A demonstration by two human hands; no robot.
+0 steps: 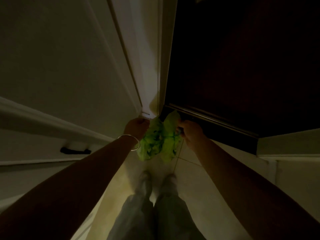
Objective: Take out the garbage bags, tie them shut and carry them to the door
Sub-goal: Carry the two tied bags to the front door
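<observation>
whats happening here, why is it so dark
A person stands in a dim hallway, looking down at their own feet on a tiled floor. Both arms reach forward: the left hand and the right hand each grip a green garbage bag held low between them, near a dark door on the right. It looks like two bags or bunches, though the dim light makes that uncertain. A bangle sits on the left wrist. Whether the bags are tied cannot be seen.

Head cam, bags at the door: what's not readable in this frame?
- Green bags: knots hidden by left hand and right hand; tied or not, cannot tell.
- Whether the bags rest on the floor: dim light, cannot tell.
- Dark door: underexposed, no detail.
- Feet: blurred.
</observation>
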